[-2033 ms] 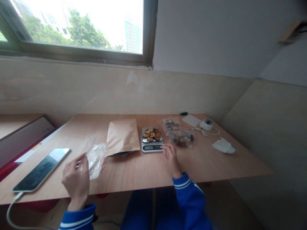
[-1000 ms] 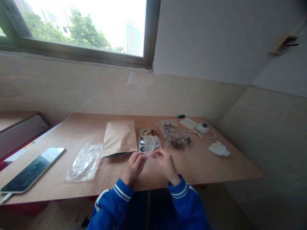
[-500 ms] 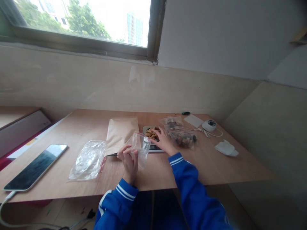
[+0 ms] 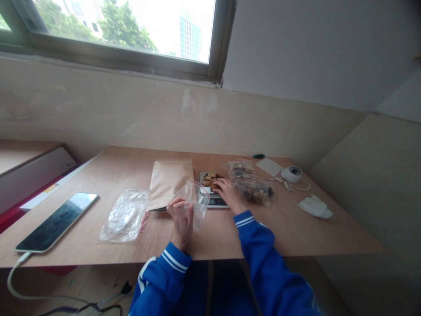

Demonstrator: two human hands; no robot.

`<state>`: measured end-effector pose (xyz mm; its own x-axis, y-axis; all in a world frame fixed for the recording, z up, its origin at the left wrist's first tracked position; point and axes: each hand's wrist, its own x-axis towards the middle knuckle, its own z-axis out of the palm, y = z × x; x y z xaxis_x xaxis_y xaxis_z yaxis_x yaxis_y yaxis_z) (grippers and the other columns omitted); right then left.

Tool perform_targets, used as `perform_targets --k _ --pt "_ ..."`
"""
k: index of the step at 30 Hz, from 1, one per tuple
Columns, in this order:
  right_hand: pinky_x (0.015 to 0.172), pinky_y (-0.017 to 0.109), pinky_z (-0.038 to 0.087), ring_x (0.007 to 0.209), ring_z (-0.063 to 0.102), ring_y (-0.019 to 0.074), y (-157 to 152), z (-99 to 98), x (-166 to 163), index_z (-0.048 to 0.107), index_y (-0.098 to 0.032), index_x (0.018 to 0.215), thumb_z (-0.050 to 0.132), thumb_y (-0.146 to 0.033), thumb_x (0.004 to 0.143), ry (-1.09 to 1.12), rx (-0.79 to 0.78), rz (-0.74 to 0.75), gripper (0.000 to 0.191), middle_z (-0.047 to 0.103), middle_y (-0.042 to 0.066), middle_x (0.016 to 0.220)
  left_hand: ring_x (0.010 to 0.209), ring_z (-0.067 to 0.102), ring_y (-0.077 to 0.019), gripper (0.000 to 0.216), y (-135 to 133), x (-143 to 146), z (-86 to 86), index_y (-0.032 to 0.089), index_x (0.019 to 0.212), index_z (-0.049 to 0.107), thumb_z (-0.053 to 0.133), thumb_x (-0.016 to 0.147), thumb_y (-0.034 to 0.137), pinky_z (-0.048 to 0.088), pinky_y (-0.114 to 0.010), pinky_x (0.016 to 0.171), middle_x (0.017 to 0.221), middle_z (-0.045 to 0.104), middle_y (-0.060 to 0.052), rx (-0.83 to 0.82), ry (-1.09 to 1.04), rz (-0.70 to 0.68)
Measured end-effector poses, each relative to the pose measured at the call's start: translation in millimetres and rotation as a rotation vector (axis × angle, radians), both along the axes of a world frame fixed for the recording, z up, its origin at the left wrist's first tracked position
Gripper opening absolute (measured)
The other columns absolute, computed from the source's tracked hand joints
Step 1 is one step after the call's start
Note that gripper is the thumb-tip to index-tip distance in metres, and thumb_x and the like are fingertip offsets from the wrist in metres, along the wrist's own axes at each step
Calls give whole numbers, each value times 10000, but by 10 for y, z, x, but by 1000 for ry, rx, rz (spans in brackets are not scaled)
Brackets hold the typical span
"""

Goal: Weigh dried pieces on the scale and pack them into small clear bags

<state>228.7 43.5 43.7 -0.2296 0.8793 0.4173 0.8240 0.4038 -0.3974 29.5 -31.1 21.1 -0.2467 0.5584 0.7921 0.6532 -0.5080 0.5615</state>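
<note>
Left hand (image 4: 180,218) is clamped on a clear zip bag (image 4: 194,202), pinching it at the mouth and holding it upright with the opening facing up and right. The bag sits above the tabletop (image 4: 213,237) near the middle of the front edge, just in front of the scale (image 4: 213,189).

Right hand (image 4: 226,191) is over the scale, fingers curled down onto the brown snack pieces (image 4: 210,178) piled on its platform. Grip state on the right: cannot tell, fingertips are hidden among the pieces. The scale display is partly covered by the bag and the hand.

Both sleeves are blue with white stripes at the cuff.

Other items:
- kraft paper pouch (image 4: 170,181) lies flat just left of the scale, its near end behind the left hand.
- stack of empty clear bags (image 4: 125,215) with a red zip strip lies left of the pouch, toward the front edge.
- phone (image 4: 56,222) with a white cable is at the left front corner, screen dark.
- two filled bags (image 4: 252,189) of mixed dark pieces are just right of the scale, touching each other.
- small round white device (image 4: 291,174) with cord sits toward the right rear corner; white card (image 4: 269,166) beside it.
- crumpled white tissue (image 4: 315,207) is near the right edge.
- green pen (image 4: 258,156) is at the rear edge by the wall.
</note>
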Motion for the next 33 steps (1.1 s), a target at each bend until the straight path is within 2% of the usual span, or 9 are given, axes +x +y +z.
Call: perform_targets --k 3,6,12,14,17,20,23,28,33 --pt "962 408 424 1090 518 232 -23 20 26 671 -235 1015 564 -186 836 48 -10 16 214 617 70 1118 907 475 -194 137 3 2 -7 188 896 465 431 900 320 366 -364 815 953 510 -65 7 10 -9" --pt "986 392 409 1102 531 212 -26 45 53 681 -239 980 557 -200 834 192 -16 5 195 619 60 1134 903 477 -192 119 8 6 -10 188 914 462 431 900 302 366 -361 807 944 513 -60 24 28 -18" --pt "917 365 467 999 610 202 28 208 19 679 -195 960 629 -322 778 702 -34 15 227 667 69 1054 895 488 -190 135 19 2 -7 184 900 475 440 898 315 356 -355 810 937 516 -55 15 17 -35" --pt "846 352 508 937 637 201 -19 323 -41 665 -185 984 676 -373 737 916 -129 45 310 681 71 1037 897 489 -191 134 22 2 -1 187 902 474 444 897 318 360 -354 808 937 513 -55 10 18 -31" --pt "728 322 548 827 668 186 -192 553 -157 644 -193 1021 719 -443 686 1132 -366 139 424 696 58 999 906 490 -190 117 24 7 11 187 914 468 444 897 300 368 -355 807 942 509 -57 6 29 -29" --pt "641 294 552 725 674 171 -376 772 -274 652 -188 1006 740 -454 657 1105 -602 261 448 712 45 902 920 483 -192 109 23 16 15 184 933 456 448 894 286 376 -363 811 955 499 -63 32 46 -33" --pt "583 249 529 686 661 156 -440 876 -376 683 -165 954 737 -409 670 942 -707 300 378 719 45 819 938 471 -186 109 20 25 2 188 955 434 468 885 264 397 -365 821 982 483 -66 65 33 -54" --pt "487 195 474 616 625 134 -351 805 -524 721 -149 832 707 -331 698 640 -708 327 227 716 34 743 955 468 -165 90 31 38 -48 199 957 403 459 887 210 436 -355 819 1006 456 -62 86 11 -81" --pt "446 177 434 543 596 117 -298 676 -678 713 -154 813 635 -304 766 554 -663 293 175 692 17 653 956 471 -154 92 58 62 -90 209 965 368 428 896 219 474 -362 800 1025 439 -57 131 -24 -139"
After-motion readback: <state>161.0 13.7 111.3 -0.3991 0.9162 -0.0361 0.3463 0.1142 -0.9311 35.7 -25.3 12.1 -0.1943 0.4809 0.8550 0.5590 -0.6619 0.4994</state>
